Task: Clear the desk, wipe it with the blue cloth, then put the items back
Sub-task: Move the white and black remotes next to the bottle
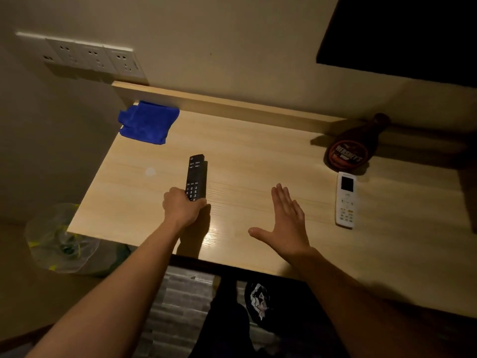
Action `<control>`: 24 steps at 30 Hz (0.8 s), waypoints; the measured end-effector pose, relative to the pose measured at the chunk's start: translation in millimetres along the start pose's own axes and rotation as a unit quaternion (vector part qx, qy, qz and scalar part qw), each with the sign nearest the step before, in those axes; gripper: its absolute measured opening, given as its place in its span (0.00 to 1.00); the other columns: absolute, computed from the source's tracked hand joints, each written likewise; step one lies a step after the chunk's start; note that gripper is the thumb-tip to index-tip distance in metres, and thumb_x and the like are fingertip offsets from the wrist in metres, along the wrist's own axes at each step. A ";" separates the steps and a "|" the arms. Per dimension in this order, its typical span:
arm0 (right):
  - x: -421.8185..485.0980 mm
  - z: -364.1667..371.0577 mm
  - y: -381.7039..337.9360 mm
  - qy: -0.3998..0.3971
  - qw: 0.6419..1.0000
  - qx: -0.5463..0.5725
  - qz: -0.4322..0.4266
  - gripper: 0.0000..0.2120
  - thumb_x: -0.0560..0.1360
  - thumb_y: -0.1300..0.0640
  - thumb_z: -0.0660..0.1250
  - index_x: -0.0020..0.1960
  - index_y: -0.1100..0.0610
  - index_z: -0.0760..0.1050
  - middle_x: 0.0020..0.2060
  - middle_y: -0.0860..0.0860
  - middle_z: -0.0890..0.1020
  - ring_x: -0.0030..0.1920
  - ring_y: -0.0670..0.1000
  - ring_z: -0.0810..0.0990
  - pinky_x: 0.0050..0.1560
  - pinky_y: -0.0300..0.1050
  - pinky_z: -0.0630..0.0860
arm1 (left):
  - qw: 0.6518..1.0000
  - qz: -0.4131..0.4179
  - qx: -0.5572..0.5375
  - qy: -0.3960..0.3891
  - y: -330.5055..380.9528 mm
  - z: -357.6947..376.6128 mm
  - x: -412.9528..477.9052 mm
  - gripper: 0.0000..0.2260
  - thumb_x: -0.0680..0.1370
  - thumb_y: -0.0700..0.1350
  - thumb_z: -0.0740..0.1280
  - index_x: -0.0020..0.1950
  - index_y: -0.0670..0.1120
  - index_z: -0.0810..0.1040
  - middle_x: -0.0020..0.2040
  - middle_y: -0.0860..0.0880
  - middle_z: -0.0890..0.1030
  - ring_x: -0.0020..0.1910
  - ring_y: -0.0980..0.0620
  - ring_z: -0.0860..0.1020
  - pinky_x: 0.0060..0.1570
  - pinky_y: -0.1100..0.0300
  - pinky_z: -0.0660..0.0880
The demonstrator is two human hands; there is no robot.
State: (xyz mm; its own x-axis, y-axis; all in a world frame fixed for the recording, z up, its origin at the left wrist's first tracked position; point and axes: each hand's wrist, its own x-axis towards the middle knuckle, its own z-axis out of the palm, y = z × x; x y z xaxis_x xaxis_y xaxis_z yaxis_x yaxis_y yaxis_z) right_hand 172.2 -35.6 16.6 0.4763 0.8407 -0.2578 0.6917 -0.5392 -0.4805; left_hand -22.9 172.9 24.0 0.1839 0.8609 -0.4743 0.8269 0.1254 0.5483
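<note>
A black remote (196,175) lies lengthwise near the middle of the light wooden desk (258,156). My left hand (182,209) grips its near end. My right hand (286,219) hovers flat and open over the desk to the right, fingers straight, holding nothing. The folded blue cloth (148,122) sits at the desk's far left corner. A white remote (346,200) lies on the right side. Just behind it stands a brown syrup bottle (353,146) against the back ledge.
A raised wooden ledge (232,104) runs along the back of the desk below the wall. Wall sockets (95,58) are at upper left. A bin with a clear bag (59,241) stands on the floor left of the desk. A dark screen (402,34) hangs at upper right.
</note>
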 end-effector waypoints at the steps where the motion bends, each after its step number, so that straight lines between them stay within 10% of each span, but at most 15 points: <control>1: -6.0 -5.0 5.1 0.019 1.000 -0.007 0.013 0.59 0.69 0.27 0.69 0.83 0.47 0.36 0.82 0.41 0.36 0.79 0.40 0.31 0.79 0.46 0.37 | 1.000 0.016 -0.007 -0.010 11.3 12.7 -6.7 0.18 0.69 0.53 0.81 0.49 0.41 0.83 0.46 0.42 0.85 0.46 0.41 0.84 0.46 0.43 0.85; 10: -56.6 -41.7 87.0 0.134 0.971 -0.057 0.188 0.63 0.66 0.21 0.64 0.83 0.51 0.35 0.83 0.49 0.37 0.82 0.49 0.35 0.79 0.49 0.37 | 0.988 0.112 -0.039 -0.100 110.9 135.6 -73.2 0.19 0.68 0.54 0.81 0.49 0.41 0.84 0.43 0.44 0.85 0.40 0.46 0.85 0.40 0.48 0.85; 16: -69.2 -45.1 135.3 0.084 0.958 -0.036 0.272 0.68 0.63 0.19 0.65 0.82 0.53 0.31 0.82 0.50 0.34 0.81 0.50 0.33 0.80 0.54 0.39 | 0.986 0.124 -0.029 -0.104 130.6 211.6 -85.6 0.34 0.61 0.65 0.75 0.58 0.44 0.79 0.54 0.45 0.82 0.53 0.44 0.82 0.48 0.46 0.85; 24: -57.8 -38.3 154.1 0.006 0.950 -0.079 0.303 0.69 0.63 0.17 0.62 0.82 0.56 0.30 0.82 0.53 0.33 0.82 0.53 0.34 0.80 0.57 0.41 | 0.990 0.107 0.009 -0.097 159.4 230.0 -115.9 0.30 0.72 0.54 0.80 0.66 0.41 0.72 0.62 0.43 0.74 0.63 0.43 0.74 0.60 0.47 0.78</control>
State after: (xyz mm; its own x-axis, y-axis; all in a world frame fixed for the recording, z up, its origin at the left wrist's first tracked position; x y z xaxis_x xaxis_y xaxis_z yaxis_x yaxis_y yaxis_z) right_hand 272.0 -169.3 -10.4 0.8182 0.3729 -0.4377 0.3602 -0.9257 -0.1152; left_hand 209.8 -20.2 7.9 0.4526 0.7563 -0.4724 0.7671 -0.0601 0.6388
